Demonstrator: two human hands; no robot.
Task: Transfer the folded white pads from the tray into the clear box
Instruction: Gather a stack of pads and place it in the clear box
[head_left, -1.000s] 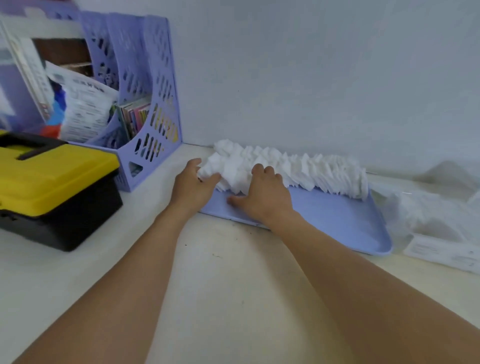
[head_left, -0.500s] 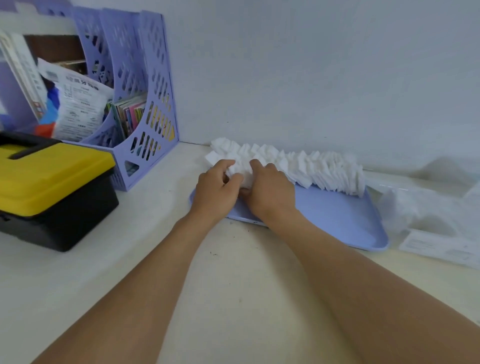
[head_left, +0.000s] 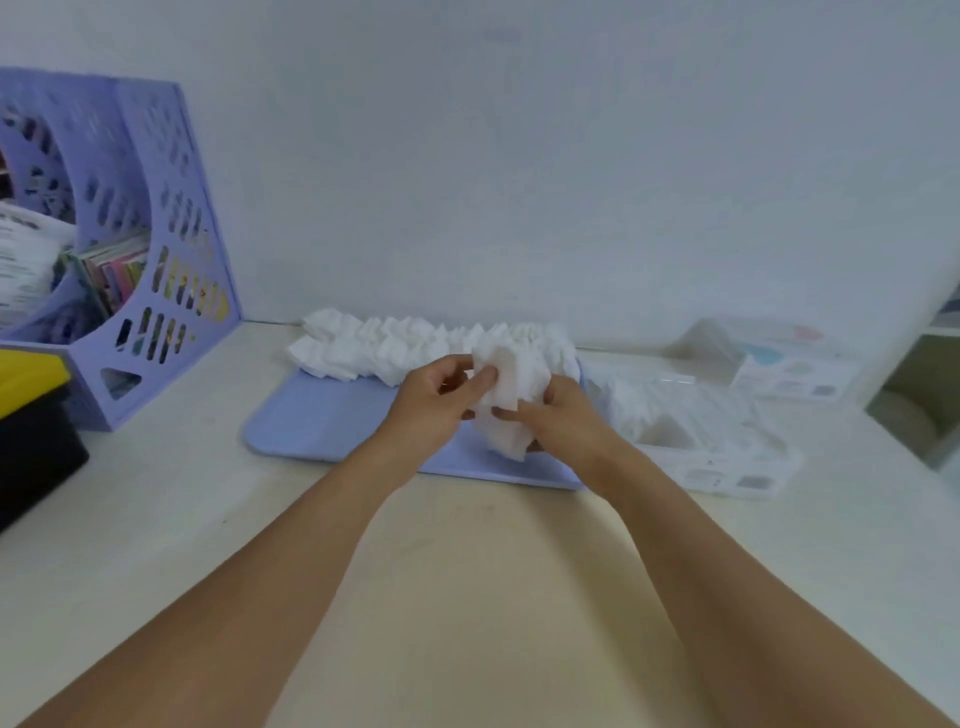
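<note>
A row of folded white pads (head_left: 384, 345) lies along the far edge of the lilac tray (head_left: 322, 426). A bunch of white pads (head_left: 506, 400) is lifted above the tray's right part, squeezed between my left hand (head_left: 436, 410) and my right hand (head_left: 563, 421). The clear box (head_left: 711, 441) stands on the table just right of the tray, with several white pads inside it; its lid is open behind it.
A lilac perforated file holder (head_left: 156, 260) with papers stands at the back left. A yellow and black toolbox (head_left: 31, 415) sits at the left edge. A white wall runs close behind the tray. A shelf opening (head_left: 919, 395) is at the far right.
Both hands gathered a bunch of pads from the left end of the row, lifted it and carried it right over the tray. The view has shifted right, showing the clear box.
</note>
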